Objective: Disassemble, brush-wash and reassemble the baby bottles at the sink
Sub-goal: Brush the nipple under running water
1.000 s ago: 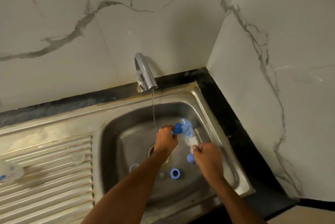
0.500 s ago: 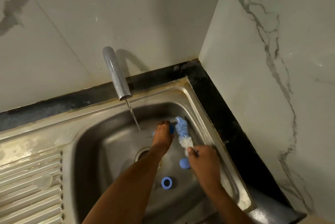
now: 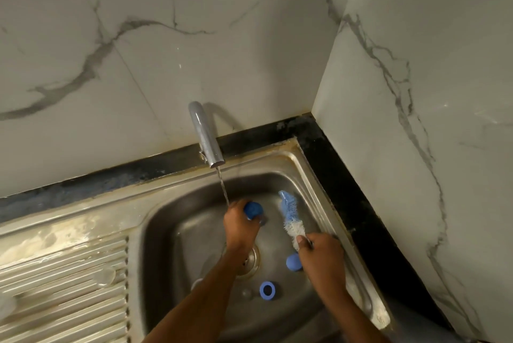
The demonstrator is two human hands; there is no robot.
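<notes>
Head view showed our left hand (image 3: pixel 239 224) over the far part of the sink (image 3: pixel 177 220), fingers curled round a blue cap (image 3: pixel 253 210) just beside the thin stream from the tap (image 3: pixel 206 139). Whether a clear bottle hung below that cap we could not tell; it was blurred. Our right hand (image 3: pixel 322 255) pinched the brush (image 3: pixel 290 216) at the base of its bristles, the bristle end pointing far, apart from the cap and to its right. A second blue cap (image 3: pixel 293 262) lay on the sink floor touching the near left side of that hand, and a blue ring (image 3: pixel 267 290) lay nearer us, right of the drain (image 3: pixel 251 259).

We judged these parts light, stiff plastic, slippery when wet, so best gripped round the rim with the whole fingertips. The brush looked soft at the bristles, so we would hold it by the stem.
</notes>
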